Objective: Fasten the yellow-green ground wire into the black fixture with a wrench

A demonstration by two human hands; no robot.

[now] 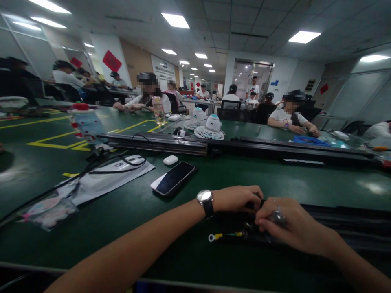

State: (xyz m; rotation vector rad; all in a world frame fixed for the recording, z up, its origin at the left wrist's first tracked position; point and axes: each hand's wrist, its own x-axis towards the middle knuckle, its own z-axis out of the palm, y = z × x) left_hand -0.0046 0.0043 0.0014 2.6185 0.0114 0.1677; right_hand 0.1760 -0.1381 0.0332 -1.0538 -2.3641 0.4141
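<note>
My left hand (240, 198) wears a watch (205, 198) and is closed, its curled fingertips meeting those of my right hand (288, 221). A ring shows on the right hand, whose fingers are pinched together over dark material. What sits between the fingertips is hidden. Long black strips (345, 221) lie on the table under the right hand and reach off to the right. Just below the hands, a short wire with a ring terminal (211, 237) pokes out, yellow at its crimp and green along its length.
A phone (174, 179) and a white earbud case (170, 160) lie left of my hands. Farther left are white paper (106, 183) and black cable. Long dark rails (293, 151) cross the green table (220, 173). Behind stand small white fans (209, 128); other people sit beyond.
</note>
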